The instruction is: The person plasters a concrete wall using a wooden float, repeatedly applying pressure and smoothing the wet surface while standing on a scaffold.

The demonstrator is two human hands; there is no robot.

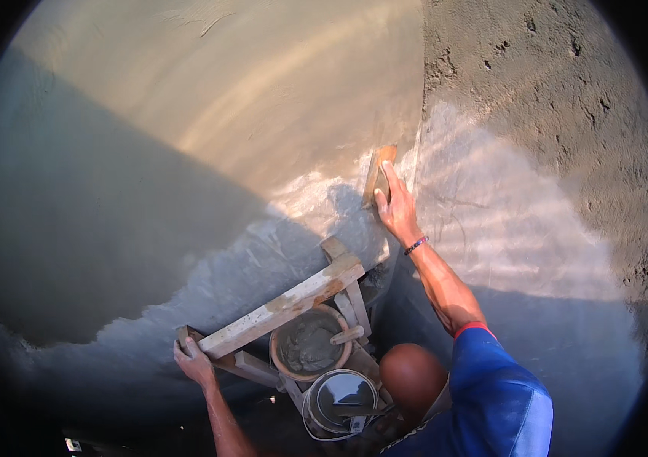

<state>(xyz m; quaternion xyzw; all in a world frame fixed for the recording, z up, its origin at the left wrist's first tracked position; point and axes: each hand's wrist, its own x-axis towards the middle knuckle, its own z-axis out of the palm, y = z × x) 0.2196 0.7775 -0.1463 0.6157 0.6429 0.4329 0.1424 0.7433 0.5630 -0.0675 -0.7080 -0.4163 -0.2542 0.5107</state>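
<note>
My right hand [399, 210] grips a small wooden plastering float [376, 174], its fingers stretched along it and its flat side against the wall near the corner. Smooth grey-brown plaster [187, 175] covers the wall to the left, with a paler, rougher band along its lower edge. Down at the left, my left hand [194, 364] is closed round the end of a wooden stand [282, 306] made of rough timber, stained with mortar. Part of its grip is hidden behind the wood.
Within the stand's frame sits a round tub [310, 372] of wet grey mortar, with a wooden-handled tool [347, 335] in it. A bucket of water [343, 387] with a brush-like tool across it stands beside my bent knee [413, 381]. The adjoining wall [552, 84] is rough on the right.
</note>
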